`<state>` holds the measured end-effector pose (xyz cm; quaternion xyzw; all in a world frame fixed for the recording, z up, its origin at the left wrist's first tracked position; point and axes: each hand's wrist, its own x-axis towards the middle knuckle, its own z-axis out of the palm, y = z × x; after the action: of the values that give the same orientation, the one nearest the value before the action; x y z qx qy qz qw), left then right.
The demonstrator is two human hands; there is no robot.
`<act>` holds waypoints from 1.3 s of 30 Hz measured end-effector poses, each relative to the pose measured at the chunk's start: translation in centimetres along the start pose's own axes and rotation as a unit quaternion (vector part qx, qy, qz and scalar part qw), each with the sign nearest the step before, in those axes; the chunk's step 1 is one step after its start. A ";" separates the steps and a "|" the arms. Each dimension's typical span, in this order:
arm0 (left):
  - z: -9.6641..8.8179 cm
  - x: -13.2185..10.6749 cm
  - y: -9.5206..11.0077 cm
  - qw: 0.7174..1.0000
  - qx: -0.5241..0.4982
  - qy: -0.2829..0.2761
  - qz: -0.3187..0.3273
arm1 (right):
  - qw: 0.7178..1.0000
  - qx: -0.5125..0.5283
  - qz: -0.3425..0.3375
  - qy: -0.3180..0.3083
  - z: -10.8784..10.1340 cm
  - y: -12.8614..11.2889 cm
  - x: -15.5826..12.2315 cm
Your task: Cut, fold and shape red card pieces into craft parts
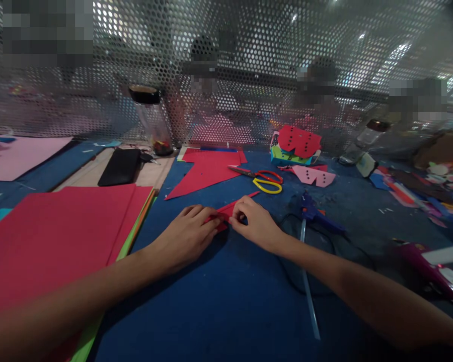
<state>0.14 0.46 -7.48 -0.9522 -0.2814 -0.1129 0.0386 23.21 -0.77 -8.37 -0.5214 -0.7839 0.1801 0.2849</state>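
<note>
A narrow folded piece of red paper (230, 207) lies low over the blue table, between my two hands. With fingers bent and pressed together, my left hand (189, 232) holds its near end. My right hand (258, 223) pinches the same paper between thumb and forefinger; part of the fold is hidden under the fingers. Just beyond are scissors (262, 181) with one red and one yellow handle, their blades over a larger cut red sheet (207, 172). To the right of my right hand lies a blue glue gun (317, 213) with a long clear glue stick (310, 286).
At left is a stack of red, green and orange paper (60, 226). Behind it lie a black phone (120, 167) and a glass bottle (153, 120). Pink dotted cutouts (314, 175) and a small box (294, 156) stand before the perforated metal screen (249, 55). Paper scraps (419, 191) crowd the right.
</note>
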 end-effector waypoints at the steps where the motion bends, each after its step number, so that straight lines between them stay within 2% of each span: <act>1: 0.0 0.0 0.0 1.000 0.001 0.002 0.001 | 1.000 -0.001 0.000 -0.001 0.0 0.0 0.0; 6: 0.0 0.1 0.0 1.000 0.003 0.000 0.001 | 1.000 -0.001 -0.006 0.002 0.0 0.1 -0.1; 11: -0.2 0.1 0.0 1.000 -0.003 -0.009 -0.001 | 0.997 -0.013 -0.075 -0.006 -0.1 0.2 -0.3; 21: 0.0 0.1 0.0 1.000 -0.007 -0.008 -0.004 | 0.978 -0.143 -0.146 -0.045 -0.5 0.3 -0.3; 30: -0.1 0.0 0.0 1.000 -0.002 -0.005 0.000 | 0.963 -0.197 -0.174 -0.065 -1.3 -0.1 -0.8; 39: 0.1 0.0 -0.2 1.000 -0.008 0.000 0.000 | 0.959 -0.196 -0.191 -0.074 -1.8 -0.1 -1.2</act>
<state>0.04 0.60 -7.61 -0.9524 -0.2803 -0.1155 0.0315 24.65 -1.98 -7.19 -0.3929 -0.9076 0.0036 0.1476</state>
